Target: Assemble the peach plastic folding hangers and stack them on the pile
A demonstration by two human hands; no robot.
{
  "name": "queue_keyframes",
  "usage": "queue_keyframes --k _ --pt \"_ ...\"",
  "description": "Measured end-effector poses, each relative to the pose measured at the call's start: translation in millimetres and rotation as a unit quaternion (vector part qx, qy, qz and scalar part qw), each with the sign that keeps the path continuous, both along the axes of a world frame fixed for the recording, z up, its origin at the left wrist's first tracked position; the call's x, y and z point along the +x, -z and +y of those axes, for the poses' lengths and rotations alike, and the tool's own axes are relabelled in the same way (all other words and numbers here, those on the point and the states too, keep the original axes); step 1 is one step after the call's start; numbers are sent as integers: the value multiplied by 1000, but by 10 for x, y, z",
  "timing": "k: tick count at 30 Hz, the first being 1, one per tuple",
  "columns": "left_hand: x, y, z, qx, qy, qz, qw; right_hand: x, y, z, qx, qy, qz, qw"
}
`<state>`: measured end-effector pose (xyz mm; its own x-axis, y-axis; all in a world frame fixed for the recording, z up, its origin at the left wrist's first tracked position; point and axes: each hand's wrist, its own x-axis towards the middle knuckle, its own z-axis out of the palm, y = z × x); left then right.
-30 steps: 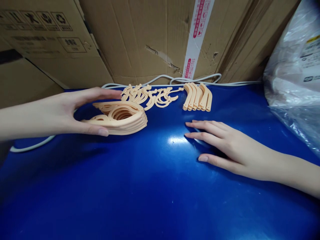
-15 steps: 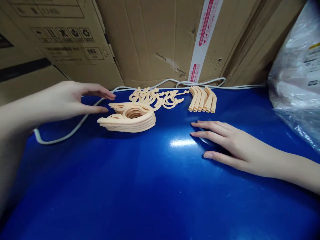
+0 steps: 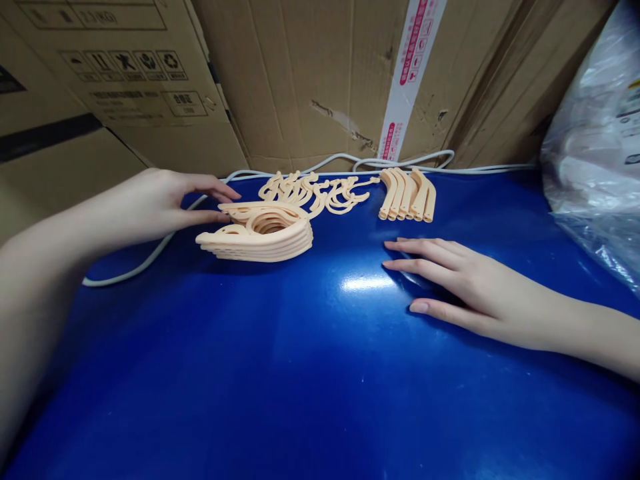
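A stack of peach plastic frames (image 3: 260, 235) lies on the blue table (image 3: 310, 360). My left hand (image 3: 160, 207) reaches in from the left, fingers apart, its fingertips at the stack's left end and holding nothing. My right hand (image 3: 460, 283) rests flat on the table with fingers stretched out, empty. Behind the stack lies a row of small peach hook pieces (image 3: 320, 190). A bundle of curved peach tubes (image 3: 407, 195) sits to the right of them, just beyond my right fingertips.
Cardboard boxes (image 3: 310, 73) stand along the table's back edge. A white cable (image 3: 150, 257) runs along the back and curves down the left side. A clear plastic bag (image 3: 595, 147) fills the right corner.
My left hand let go of the frame stack, drew back to the left, then came back to its left end. The right hand stayed flat on the table.
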<state>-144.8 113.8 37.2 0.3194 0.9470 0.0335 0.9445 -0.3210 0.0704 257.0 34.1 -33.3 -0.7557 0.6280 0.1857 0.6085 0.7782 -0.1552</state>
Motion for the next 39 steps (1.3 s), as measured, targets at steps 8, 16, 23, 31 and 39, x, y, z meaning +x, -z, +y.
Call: queue_keyframes --k 8,16,23,31,39 --pt "-11 19 19 3 10 -6 1000 22 7 1 3 -2 -2 1000" --pt "-15 19 21 -3 3 -10 1000 26 0 -2 0 0 0 1000" --pt "-66 29 30 10 15 -17 1000 23 -1 -3 -5 3 1 1000" --pt "-64 -44 -13 41 7 -46 998 26 3 -6 -3 3 2 1000" --pt "-37 -42 -42 34 -2 -56 998 26 -3 -14 -4 3 2 1000"
